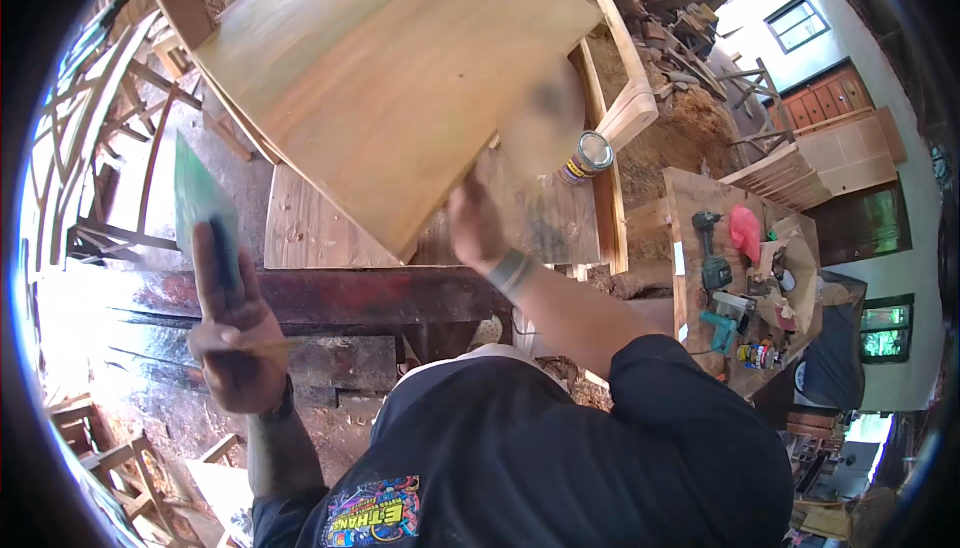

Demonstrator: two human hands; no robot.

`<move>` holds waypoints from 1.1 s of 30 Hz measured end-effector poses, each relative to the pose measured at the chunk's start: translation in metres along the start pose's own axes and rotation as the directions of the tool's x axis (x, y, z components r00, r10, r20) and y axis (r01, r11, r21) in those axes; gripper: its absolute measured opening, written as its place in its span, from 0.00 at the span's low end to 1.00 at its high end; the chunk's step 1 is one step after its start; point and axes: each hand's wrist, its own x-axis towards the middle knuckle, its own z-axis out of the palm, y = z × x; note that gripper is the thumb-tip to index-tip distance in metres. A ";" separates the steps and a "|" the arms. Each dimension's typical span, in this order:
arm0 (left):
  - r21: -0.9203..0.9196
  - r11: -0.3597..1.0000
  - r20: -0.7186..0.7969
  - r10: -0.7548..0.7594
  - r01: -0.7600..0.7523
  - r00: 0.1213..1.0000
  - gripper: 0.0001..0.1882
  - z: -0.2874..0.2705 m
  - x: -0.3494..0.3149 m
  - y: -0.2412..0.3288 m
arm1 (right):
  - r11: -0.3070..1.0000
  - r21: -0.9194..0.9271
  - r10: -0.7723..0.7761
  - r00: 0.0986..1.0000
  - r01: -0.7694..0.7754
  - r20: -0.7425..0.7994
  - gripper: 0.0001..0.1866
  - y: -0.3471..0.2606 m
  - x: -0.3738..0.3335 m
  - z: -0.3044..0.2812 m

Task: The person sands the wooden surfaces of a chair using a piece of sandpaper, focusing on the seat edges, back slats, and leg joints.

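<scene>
My left hand (240, 343) is raised at the left, closed around the dark handle of a putty knife (195, 193). Its broad, greenish blade points up and away and is partly blurred. A thin stick-like piece (265, 347) also shows at this hand, too blurred to name. A large, smooth wooden panel (390, 78) lies tilted across the workbench (310, 218). My right hand (475, 223) grips the panel's near right edge, with some fingertips hidden. Right of that hand, a small round can (593, 155) with a grey top stands near the bench edge.
A pale wooden frame (620, 113) stands beyond the can. On a side table (690, 208) at right lie a cordless drill (712, 258), a teal power tool (718, 331) and a pink bag (744, 232). Chair frames (130, 138) crowd the left; wood scraps (670, 33) are piled behind.
</scene>
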 end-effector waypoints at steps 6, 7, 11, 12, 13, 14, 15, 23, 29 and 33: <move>0.194 0.924 -0.090 0.350 -0.328 0.932 0.41 0.147 0.046 -0.045 | 0.696 0.716 0.436 0.830 -0.064 -0.349 0.30 0.097 0.146 -0.188; 0.210 0.923 -0.115 0.352 -0.324 0.929 0.44 0.164 0.049 -0.053 | 0.720 0.688 0.415 0.852 -0.093 -0.320 0.33 0.103 0.177 -0.206; 0.770 0.625 -0.274 0.501 -0.125 0.821 0.30 0.146 0.020 -0.083 | 0.560 0.755 0.301 0.933 -0.341 0.199 0.46 0.098 0.239 -0.206; 0.780 0.613 -0.266 0.508 -0.127 0.819 0.30 0.154 0.018 -0.082 | 0.549 0.762 0.295 0.933 -0.342 0.206 0.46 0.098 0.241 -0.204; 0.743 0.648 -0.256 0.504 -0.166 0.825 0.28 0.173 0.021 -0.078 | 0.514 0.797 0.230 0.946 -0.316 0.227 0.49 0.098 0.242 -0.199; 0.699 0.686 -0.245 0.496 -0.202 0.833 0.25 0.187 0.023 -0.079 | 0.479 0.829 0.167 0.957 -0.289 0.237 0.53 0.102 0.242 -0.201; 0.704 0.682 -0.241 0.494 -0.200 0.835 0.25 0.194 0.023 -0.086 | 0.472 0.832 0.170 0.956 -0.291 0.238 0.53 0.107 0.244 -0.208; 0.836 0.493 -0.194 0.678 -0.242 0.709 0.23 0.193 0.027 -0.098 | 0.577 0.755 0.055 0.937 -0.312 0.345 0.64 0.140 0.219 -0.223; 0.954 -0.220 0.298 0.650 -0.203 0.699 0.23 0.080 0.086 -0.040 | 0.656 0.745 0.006 0.987 -0.124 0.159 0.58 0.092 0.129 -0.201; 0.956 0.224 0.002 0.636 -0.187 0.771 0.24 0.086 0.122 -0.038 | 0.756 0.655 0.000 1.000 -0.019 0.030 0.53 0.082 0.078 -0.186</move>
